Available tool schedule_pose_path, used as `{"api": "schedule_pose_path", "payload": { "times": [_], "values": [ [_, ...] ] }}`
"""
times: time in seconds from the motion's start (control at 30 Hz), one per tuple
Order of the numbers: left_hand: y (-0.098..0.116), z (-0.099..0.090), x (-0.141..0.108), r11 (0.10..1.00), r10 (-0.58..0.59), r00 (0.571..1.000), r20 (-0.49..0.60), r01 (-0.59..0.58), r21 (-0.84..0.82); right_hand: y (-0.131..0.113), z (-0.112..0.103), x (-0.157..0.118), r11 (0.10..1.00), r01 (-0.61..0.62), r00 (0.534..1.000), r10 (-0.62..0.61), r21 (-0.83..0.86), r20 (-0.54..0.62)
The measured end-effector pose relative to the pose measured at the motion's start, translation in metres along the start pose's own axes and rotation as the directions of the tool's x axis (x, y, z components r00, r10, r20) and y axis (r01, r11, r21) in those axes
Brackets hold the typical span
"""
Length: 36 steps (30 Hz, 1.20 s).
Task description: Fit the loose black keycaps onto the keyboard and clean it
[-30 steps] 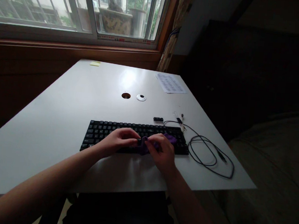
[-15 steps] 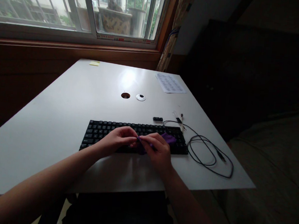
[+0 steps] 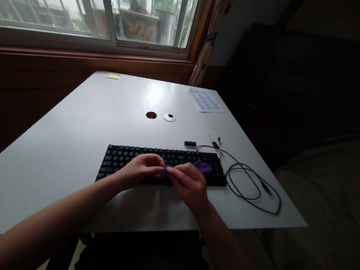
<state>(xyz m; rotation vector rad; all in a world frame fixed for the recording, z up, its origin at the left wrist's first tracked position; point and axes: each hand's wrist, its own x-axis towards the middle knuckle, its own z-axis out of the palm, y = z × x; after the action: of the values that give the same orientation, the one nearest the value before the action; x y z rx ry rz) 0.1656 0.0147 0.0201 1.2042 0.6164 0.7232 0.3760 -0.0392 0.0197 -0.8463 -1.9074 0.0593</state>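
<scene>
Daylight enters through a barred window [image 3: 146, 12] beside a curtain [image 3: 209, 41], above a white bench [image 3: 74, 121].

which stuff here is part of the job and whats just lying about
In use:
purple cloth, pinched by left hand and right hand
black keyboard under them

Apparently idle:
yellow sticky note
printed sheets
round hole cover
small black piece
black cable, possibly the keyboard's

White counter [image 3: 72, 142], center of frame. Directly on it: black keyboard [image 3: 111, 162], lower center; coiled black cable [image 3: 240, 195], lower right; small black piece [image 3: 190, 144], right of center; printed papers [image 3: 205, 100], upper right of center; yellow note [image 3: 113, 76], upper left.
</scene>
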Motion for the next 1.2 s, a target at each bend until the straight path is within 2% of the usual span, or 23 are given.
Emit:
{"api": "schedule_pose_path", "payload": {
  "times": [0.17, 0.3, 0.37, 0.53, 0.7, 0.97, 1.2],
  "values": [
    [-0.001, 0.000, 0.001, 0.999, -0.010, 1.000, -0.015, 0.009, -0.031, 0.001, -0.002, -0.002, 1.000, 0.010, 1.000, -0.010, -0.017, -0.001],
    [-0.002, -0.002, 0.002, 0.990, -0.003, 0.999, -0.053, -0.005, -0.144, 0.002, -0.003, -0.006, 1.000, 0.013, 1.000, -0.013, 0.021, 0.023],
    [-0.002, -0.003, 0.003, 0.985, -0.010, 0.998, -0.058, 0.000, -0.171, 0.002, -0.004, -0.006, 0.999, -0.002, 1.000, 0.002, 0.037, -0.003],
    [-0.002, -0.005, 0.002, 0.996, -0.054, 0.993, -0.109, 0.045, -0.081, 0.002, -0.006, -0.003, 0.994, -0.106, 0.988, 0.110, 0.039, -0.112],
    [-0.002, -0.003, 0.002, 0.998, -0.056, 0.994, -0.099, 0.055, -0.010, 0.000, -0.002, -0.001, 0.985, -0.166, 0.975, 0.170, 0.035, -0.143],
    [-0.001, -0.003, 0.002, 0.996, -0.056, 0.995, -0.087, 0.062, 0.071, -0.001, 0.006, 0.000, 0.971, -0.188, 0.981, 0.193, 0.144, -0.015],
    [-0.001, -0.003, 0.002, 0.996, -0.063, 0.995, -0.079, 0.067, 0.052, 0.002, 0.006, -0.002, 0.971, -0.185, 0.982, 0.187, 0.151, 0.002]
  ]
}}
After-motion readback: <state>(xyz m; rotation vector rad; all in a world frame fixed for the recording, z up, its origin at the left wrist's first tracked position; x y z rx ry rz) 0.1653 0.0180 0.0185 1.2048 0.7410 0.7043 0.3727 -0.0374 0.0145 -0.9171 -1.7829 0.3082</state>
